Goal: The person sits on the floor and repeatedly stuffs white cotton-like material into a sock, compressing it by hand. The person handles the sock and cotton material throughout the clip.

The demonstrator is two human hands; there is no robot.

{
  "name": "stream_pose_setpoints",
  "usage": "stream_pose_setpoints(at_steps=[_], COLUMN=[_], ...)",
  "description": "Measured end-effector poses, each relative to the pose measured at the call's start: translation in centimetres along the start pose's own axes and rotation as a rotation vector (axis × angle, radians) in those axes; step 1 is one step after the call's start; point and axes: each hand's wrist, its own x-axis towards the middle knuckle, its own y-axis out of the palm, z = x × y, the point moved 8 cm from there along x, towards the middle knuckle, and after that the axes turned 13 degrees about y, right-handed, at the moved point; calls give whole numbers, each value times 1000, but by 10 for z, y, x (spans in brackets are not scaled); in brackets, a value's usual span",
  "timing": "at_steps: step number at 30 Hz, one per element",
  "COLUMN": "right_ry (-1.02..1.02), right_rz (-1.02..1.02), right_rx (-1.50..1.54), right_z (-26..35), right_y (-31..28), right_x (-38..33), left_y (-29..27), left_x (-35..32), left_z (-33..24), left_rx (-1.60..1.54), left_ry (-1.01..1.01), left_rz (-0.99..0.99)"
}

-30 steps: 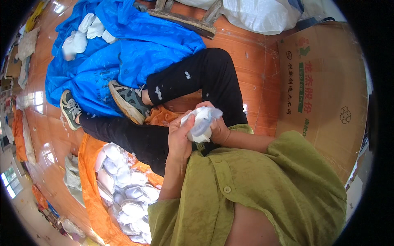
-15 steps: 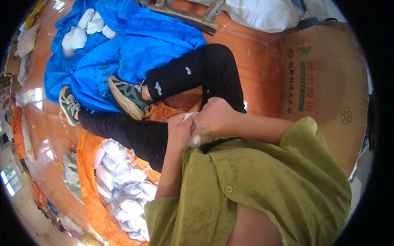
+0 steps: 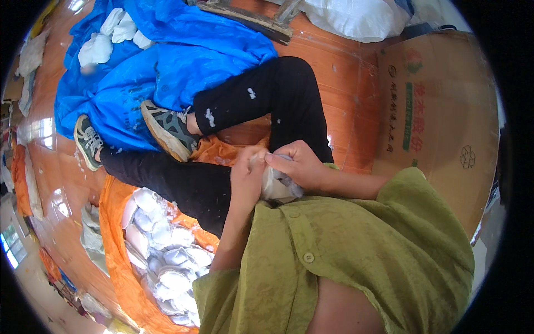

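Note:
Close to my lap, my left hand and my right hand pinch the upper edge of a white cloth piece between thumbs and fingers. It hangs below my fingertips like a small pouch, with some greyish-white showing at its right side. Part of it is hidden by the hands. Left of my lap, an orange sack lies spread, heaped with thin white rounded pads. Several white puffy bundles rest on a blue plastic sheet beyond my feet.
A large cardboard box stands at the right. A wooden stool frame and a big white sack are at the far side. My legs stretch over the reddish floor, with bits of white fluff about.
The white cloth has gone from bunched up to opened out and hanging below my fingers. My right hand has turned and moved slightly lower and to the right.

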Motion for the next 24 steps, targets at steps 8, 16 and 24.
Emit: stream_pose_setpoints(at_steps=[8,16,24], right_ry=[-37,-281,-673], right_rz=[-54,108,168], right_rx=[33,-212,-449], right_z=[2,15,35], right_y=[-1,18,31], right_x=[5,-19,-47], left_y=[-8,-1,-3], left_x=[-24,-29,-30], left_z=[-55,-64,-70], left_rx=[480,585,528], left_ry=[330,372,370], left_rz=[4,176,540])
